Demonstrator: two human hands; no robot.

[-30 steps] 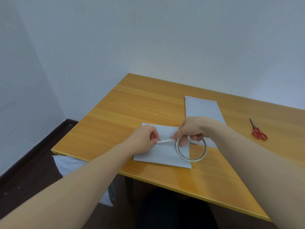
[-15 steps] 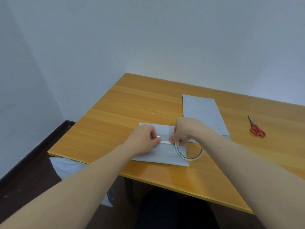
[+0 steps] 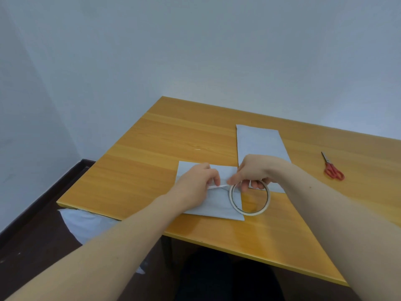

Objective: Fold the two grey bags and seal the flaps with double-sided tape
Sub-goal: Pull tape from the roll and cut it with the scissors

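Your left hand [image 3: 198, 181] pinches the tape end; your right hand [image 3: 252, 173] grips the roll [image 3: 249, 197]. The pulled strip [image 3: 218, 187] looks a little shorter than a second ago, probably being pressed down. It runs left-right across the near bag [image 3: 208, 205]; the far bag [image 3: 259, 141] points away, unfolded.

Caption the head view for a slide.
Left hand and right hand stretch tape from roll over grey bag.

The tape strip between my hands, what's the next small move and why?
Probably lay the strip down onto the near grey bag and press it flat. The left hand pinches its free end, the right hand holds the tape roll, and the strip hangs just above the bag.
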